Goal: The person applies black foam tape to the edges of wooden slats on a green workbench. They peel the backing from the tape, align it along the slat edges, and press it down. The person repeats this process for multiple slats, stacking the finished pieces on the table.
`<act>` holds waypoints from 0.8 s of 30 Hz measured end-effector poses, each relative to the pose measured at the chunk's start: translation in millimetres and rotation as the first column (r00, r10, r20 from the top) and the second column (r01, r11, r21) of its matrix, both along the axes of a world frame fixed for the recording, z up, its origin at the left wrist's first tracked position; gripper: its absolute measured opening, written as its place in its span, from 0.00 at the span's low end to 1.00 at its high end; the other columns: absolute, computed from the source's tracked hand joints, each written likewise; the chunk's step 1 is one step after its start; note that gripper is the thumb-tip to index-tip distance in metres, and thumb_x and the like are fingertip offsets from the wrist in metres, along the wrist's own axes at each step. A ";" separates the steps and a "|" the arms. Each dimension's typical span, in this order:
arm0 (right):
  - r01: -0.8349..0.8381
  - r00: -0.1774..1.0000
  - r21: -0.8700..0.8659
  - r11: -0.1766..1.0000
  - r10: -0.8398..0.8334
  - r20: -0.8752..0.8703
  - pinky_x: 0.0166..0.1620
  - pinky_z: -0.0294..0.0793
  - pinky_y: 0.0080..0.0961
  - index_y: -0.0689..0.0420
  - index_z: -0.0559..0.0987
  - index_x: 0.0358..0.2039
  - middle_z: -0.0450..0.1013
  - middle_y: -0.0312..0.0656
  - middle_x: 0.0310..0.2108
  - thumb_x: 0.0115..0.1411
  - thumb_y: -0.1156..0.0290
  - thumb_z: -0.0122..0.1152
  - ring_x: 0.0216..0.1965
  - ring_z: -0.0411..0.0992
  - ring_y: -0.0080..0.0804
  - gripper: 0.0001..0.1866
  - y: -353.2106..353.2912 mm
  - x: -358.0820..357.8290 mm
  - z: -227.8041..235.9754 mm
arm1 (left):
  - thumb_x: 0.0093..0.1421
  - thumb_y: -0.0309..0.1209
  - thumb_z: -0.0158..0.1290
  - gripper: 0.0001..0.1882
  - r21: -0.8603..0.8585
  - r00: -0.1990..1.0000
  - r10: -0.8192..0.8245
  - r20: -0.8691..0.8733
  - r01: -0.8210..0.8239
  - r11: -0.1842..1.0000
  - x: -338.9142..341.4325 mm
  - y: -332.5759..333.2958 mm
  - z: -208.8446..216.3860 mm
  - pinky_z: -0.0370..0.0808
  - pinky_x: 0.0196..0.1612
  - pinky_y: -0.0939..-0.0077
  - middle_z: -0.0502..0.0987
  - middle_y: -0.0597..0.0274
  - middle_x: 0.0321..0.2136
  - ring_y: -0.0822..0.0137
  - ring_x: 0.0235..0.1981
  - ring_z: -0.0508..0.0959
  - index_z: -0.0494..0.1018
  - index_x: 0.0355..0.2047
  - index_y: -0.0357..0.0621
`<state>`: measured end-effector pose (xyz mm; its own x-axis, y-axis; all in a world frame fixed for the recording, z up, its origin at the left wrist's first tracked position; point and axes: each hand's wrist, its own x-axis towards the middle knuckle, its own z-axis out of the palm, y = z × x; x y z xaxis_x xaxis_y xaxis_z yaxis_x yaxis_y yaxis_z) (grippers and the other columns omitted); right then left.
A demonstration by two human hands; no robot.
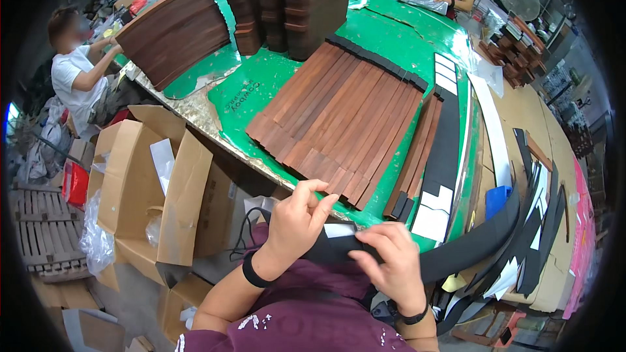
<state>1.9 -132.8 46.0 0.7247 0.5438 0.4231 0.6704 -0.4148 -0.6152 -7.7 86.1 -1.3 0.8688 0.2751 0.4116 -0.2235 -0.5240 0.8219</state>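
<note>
Beside a green-topped workbench point(391, 26), working over a long, curving black strip point(458, 255), probably light, bendy, best held by its edges, with fingertips just apart on left hand point(293, 221), wider on right hand point(398, 267).

Watching remotely, I count two bare hands, the left hand point(293, 225) and the right hand point(395, 262); two dark wristbands point(253, 272); one long black strip point(456, 260) between lap and table; two co-workers point(75, 84); one green-topped table point(381, 22); and brown wooden slats point(339, 117), too tightly packed to tally.
</note>
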 end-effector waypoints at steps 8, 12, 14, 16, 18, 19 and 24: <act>-0.097 0.945 0.091 0.991 0.120 -0.303 0.52 0.81 0.35 0.60 0.80 0.57 0.77 0.49 0.53 0.57 0.59 0.83 0.49 0.79 0.45 0.32 38.4 -4.0 -34.2 | 0.69 0.30 0.66 0.15 -0.132 0.992 -0.094 0.085 0.105 0.986 -13.7 18.1 12.3 0.74 0.23 0.72 0.80 0.59 0.20 0.69 0.20 0.81 0.75 0.50 0.37; -0.101 0.867 0.195 0.976 0.183 -0.464 0.49 0.80 0.32 0.59 0.80 0.57 0.77 0.46 0.54 0.60 0.62 0.80 0.46 0.78 0.36 0.28 47.0 -4.9 -44.0 | 0.70 0.24 0.64 0.11 -0.152 0.983 -0.102 0.153 0.126 0.980 -18.4 24.5 8.4 0.71 0.25 0.83 0.79 0.65 0.21 0.82 0.21 0.75 0.75 0.49 0.36; -0.087 0.844 0.217 0.972 0.188 -0.502 0.49 0.80 0.31 0.59 0.80 0.57 0.78 0.45 0.55 0.62 0.64 0.79 0.47 0.78 0.34 0.26 47.2 -5.0 -45.8 | 0.70 0.23 0.64 0.11 -0.177 0.983 -0.121 0.136 0.145 0.973 -19.0 26.2 3.8 0.71 0.25 0.83 0.79 0.65 0.21 0.81 0.21 0.75 0.75 0.49 0.36; -0.062 0.827 0.210 0.976 0.168 -0.536 0.50 0.79 0.30 0.59 0.80 0.56 0.78 0.45 0.56 0.63 0.66 0.77 0.48 0.78 0.34 0.24 46.9 -6.3 -45.5 | 0.70 0.28 0.65 0.13 -0.160 0.987 -0.125 0.105 0.141 0.977 -19.5 26.0 1.5 0.75 0.25 0.76 0.82 0.58 0.23 0.71 0.22 0.82 0.75 0.50 0.37; -0.078 0.855 0.188 0.979 0.163 -0.493 0.50 0.80 0.30 0.60 0.80 0.56 0.78 0.46 0.58 0.65 0.68 0.74 0.50 0.79 0.34 0.21 47.1 -8.4 -44.9 | 0.70 0.30 0.65 0.14 -0.166 0.988 -0.132 0.081 0.144 0.976 -19.4 25.3 1.9 0.77 0.26 0.72 0.84 0.54 0.24 0.65 0.23 0.86 0.75 0.50 0.38; -0.085 0.867 0.179 0.980 0.161 -0.471 0.50 0.80 0.30 0.61 0.80 0.55 0.78 0.46 0.58 0.66 0.69 0.73 0.50 0.79 0.35 0.20 47.6 -9.2 -44.6 | 0.69 0.29 0.65 0.14 -0.180 0.988 -0.137 0.073 0.148 0.972 -19.2 24.9 3.3 0.78 0.26 0.72 0.85 0.54 0.24 0.64 0.24 0.86 0.75 0.50 0.38; 0.014 0.886 0.181 0.983 0.072 -0.458 0.49 0.81 0.31 0.61 0.82 0.53 0.83 0.46 0.50 0.72 0.72 0.65 0.45 0.83 0.37 0.12 55.2 -12.4 -50.4 | 0.70 0.27 0.64 0.12 -0.157 0.989 -0.136 0.064 0.145 0.977 -16.1 29.1 3.5 0.76 0.25 0.72 0.83 0.56 0.22 0.67 0.21 0.84 0.76 0.50 0.38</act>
